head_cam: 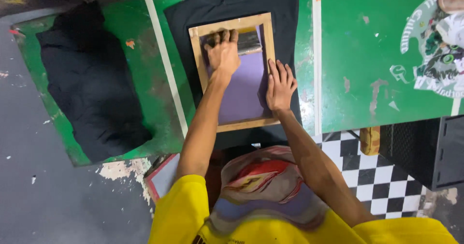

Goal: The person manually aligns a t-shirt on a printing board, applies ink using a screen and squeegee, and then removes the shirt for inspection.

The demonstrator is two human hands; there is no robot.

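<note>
The left hand (223, 52) curls closed around a squeegee (246, 42) inside the wooden screen frame (267, 46), while the right hand (280, 85) presses flat, fingers spread, on the frame's side.

The left hand (223, 54) is gripping a squeegee (247, 42) at the far end of a wooden frame (231, 27), its fingers (227, 35) curling over the handle. The frame's purple screen (244, 92) is lying on a black shirt (241, 5) spread over the green worktop (357, 46). The right hand (280, 85) is pressing flat on the frame's right edge. A heap of black cloth (89, 79) is lying well to the left on the worktop.
</note>
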